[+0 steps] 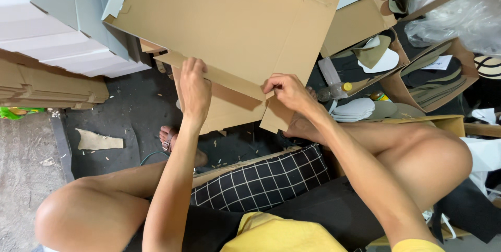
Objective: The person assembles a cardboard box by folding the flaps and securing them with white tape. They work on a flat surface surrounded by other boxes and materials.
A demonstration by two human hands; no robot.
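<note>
Head view: flat brown cardboard box blank [235, 22] fills upper centre. Left hand [194, 91] presses down on long flap to crease it; right hand [286, 90] pinches corner tab, steadying fold. Stacked flat cartons [47, 82] upper left.

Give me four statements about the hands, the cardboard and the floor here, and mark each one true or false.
1. Both hands grip a flap of the brown cardboard sheet. True: left hand, right hand.
2. The right hand holds scissors. False: it pinches only cardboard.
3. A clear plastic bottle lies right of the sheet. True.
4. The cardboard scrap on the floor lies under the right hand. False: it lies left of the left hand.
</note>
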